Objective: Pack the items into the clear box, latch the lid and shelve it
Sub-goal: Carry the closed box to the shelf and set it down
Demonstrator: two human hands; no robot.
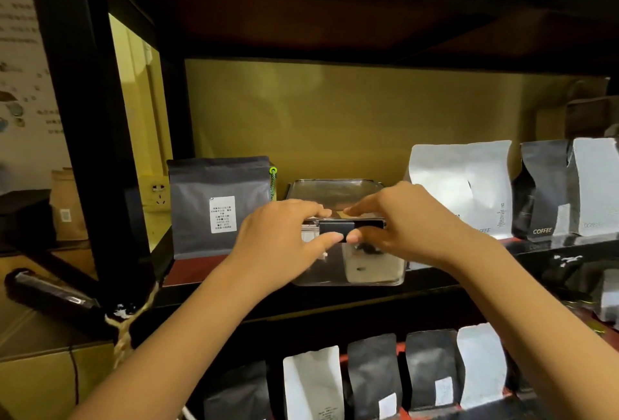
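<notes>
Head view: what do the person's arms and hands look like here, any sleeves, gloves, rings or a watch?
Both arms are bare along all that shows, with no sleeve in frame. The left hand and the right hand wear no gloves. No ring, watch, bracelet or marking shows on the visible fingers, wrists or forearms. Nails look short and unpainted, though the picture is a little soft there.

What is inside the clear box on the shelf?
Through the front wall of the clear box, a pale packet with dark marks shows. The left hand, right hand and black latch cover the rest, so other contents cannot be told.
</notes>
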